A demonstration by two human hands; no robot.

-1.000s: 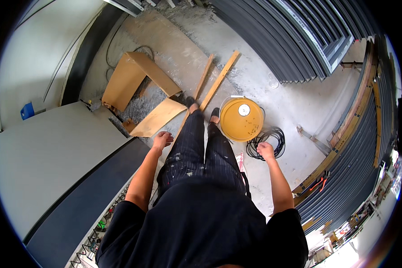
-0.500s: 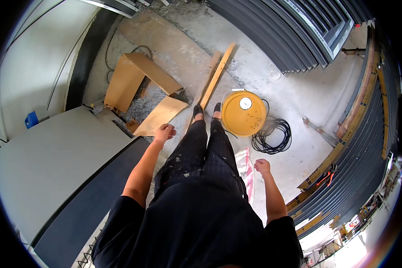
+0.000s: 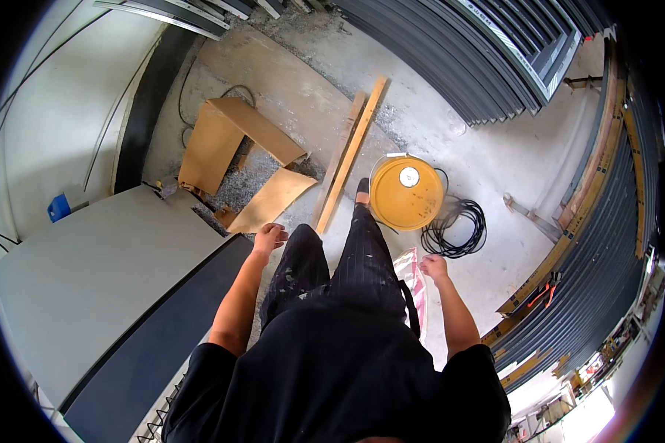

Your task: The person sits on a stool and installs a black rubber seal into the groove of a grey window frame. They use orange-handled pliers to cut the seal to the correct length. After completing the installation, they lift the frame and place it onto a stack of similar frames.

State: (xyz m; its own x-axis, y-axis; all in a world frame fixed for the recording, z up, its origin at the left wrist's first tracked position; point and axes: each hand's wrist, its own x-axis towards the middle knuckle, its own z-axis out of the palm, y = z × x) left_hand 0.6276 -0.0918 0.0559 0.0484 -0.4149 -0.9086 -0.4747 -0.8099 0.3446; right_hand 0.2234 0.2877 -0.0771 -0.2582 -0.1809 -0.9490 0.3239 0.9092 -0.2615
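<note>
My left hand (image 3: 271, 237) hangs loosely beside my left thigh, its fingers slightly curled and a little apart, with nothing in it. It is nearest to a loose flat cardboard piece (image 3: 273, 200) on the floor. My right hand (image 3: 434, 267) hangs to the right of my right leg, fingers curled in, and nothing shows in it. Close beside it, a white and pink striped plastic bag (image 3: 414, 284) is partly hidden by my leg. In front of my right foot stands a round yellow bucket (image 3: 403, 201) with a lid, a white round label and a wire handle.
A coil of black cable (image 3: 458, 230) lies right of the bucket. Two long wooden strips (image 3: 356, 151) lie ahead, beside a bent cardboard sheet (image 3: 213, 148). A grey panel-topped table (image 3: 111, 258) stands left. Stacked dark frames (image 3: 451, 59) and grey profiles (image 3: 606, 280) line the right.
My left leg has bent and its foot has gone out of sight beneath the knee. Both arms stay low at my sides; the left fingers have loosened slightly.
</note>
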